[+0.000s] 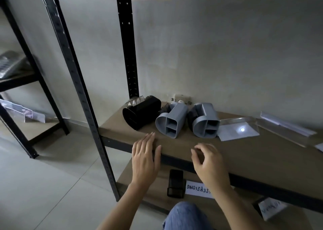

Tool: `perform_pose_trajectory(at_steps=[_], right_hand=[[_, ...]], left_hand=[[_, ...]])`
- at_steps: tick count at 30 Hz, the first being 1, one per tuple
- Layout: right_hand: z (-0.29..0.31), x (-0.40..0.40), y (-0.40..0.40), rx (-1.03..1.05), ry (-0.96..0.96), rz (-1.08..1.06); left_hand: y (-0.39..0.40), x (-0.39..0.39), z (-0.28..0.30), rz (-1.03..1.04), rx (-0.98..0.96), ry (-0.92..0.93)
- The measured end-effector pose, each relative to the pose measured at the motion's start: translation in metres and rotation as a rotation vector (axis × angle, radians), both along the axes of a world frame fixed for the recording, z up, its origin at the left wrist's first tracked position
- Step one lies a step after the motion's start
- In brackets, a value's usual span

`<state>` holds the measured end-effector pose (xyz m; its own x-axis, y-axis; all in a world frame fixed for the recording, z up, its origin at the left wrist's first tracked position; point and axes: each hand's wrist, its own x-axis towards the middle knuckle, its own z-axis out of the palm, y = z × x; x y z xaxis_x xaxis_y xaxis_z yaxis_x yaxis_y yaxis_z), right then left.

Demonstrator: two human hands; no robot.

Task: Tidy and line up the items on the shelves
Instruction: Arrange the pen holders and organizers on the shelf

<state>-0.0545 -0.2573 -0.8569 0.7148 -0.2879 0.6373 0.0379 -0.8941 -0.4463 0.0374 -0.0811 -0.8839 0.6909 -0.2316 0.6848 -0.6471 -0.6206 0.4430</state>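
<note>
Lettering "SEPSIONIS", seen upside down, is shown on a white card (199, 189) on the lower shelf (157, 197), beside a black mesh holder (176, 184). Three organizers are laid on their sides at the middle shelf's (244, 158) back left: one black organizer (141, 112), two grey organizers (172, 122). Bare board is left along the front edge, where the left hand (145, 157) is held flat, fingers straight, and the right hand (209, 163) loosely curled; nothing is gripped.

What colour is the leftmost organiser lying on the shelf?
Black organiser, clearest in the head view.

Black organizer (141, 114), two grey organizers (170, 123), brown shelf board (244, 152), black frame (82, 90).
</note>
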Motion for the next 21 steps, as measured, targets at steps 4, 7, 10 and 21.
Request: perform_pose_trajectory(at_steps=[4,7,10,21], right_hand=[[-0.001,-0.001,-0.001,-0.028,0.047,0.008],[0.000,-0.001,0.001,-0.083,0.078,-0.013],[-0.001,0.000,0.001,-0.147,0.050,-0.036],[-0.001,-0.003,0.002,-0.172,0.039,-0.067]], left_hand=[[0.015,-0.001,0.006,-0.104,-0.283,0.088],[0.029,0.017,0.027,0.001,-0.358,0.127],[0.041,0.055,0.056,0.156,-0.237,0.335],[0.036,0.094,0.066,0.020,-0.206,0.383]])
